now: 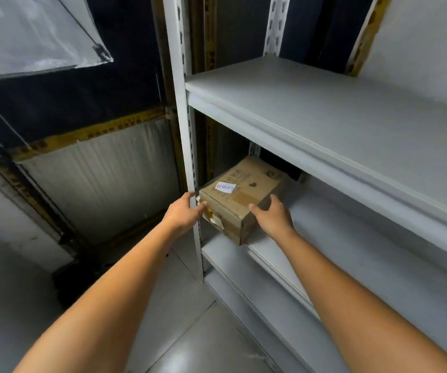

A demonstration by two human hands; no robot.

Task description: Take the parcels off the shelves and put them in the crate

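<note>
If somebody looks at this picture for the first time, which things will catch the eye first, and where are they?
First comes the brown cardboard parcel with a white label, lying at the left end of the lower shelf, next to the grey upright post. Both bare arms reach to it: the left hand touches its near left corner and the right hand grips its right side. Above it runs the wide grey upper shelf.

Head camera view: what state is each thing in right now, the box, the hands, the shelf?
cardboard parcel, closed and taped, resting at the front edge of the lower shelf.
left hand, fingers straight, pressing the parcel's left end.
right hand, gripping the parcel's right side.
lower shelf, bearing the parcel at its left end.
</note>
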